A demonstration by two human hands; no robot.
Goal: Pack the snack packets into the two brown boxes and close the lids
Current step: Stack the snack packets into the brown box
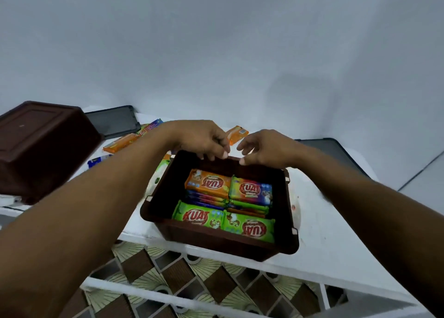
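An open brown box (286,224) stands on the white table near its front edge. Several orange, green and multicoloured snack packets (207,182) lie stacked inside it. My left hand (204,138) reaches over the box and curls its fingers on the far rim. Beside it my right hand (266,149) holds the same rim with curled fingertips. The second brown box (40,147) lies upside down at the left. Loose packets stay on the table: orange ones (120,143) behind my left arm and one (237,133) behind my hands.
One dark lid (113,121) lies flat at the back left by the wall, another dark lid (331,149) at the right behind my right arm. The table (336,252) ends close in front; patterned floor (182,277) shows below.
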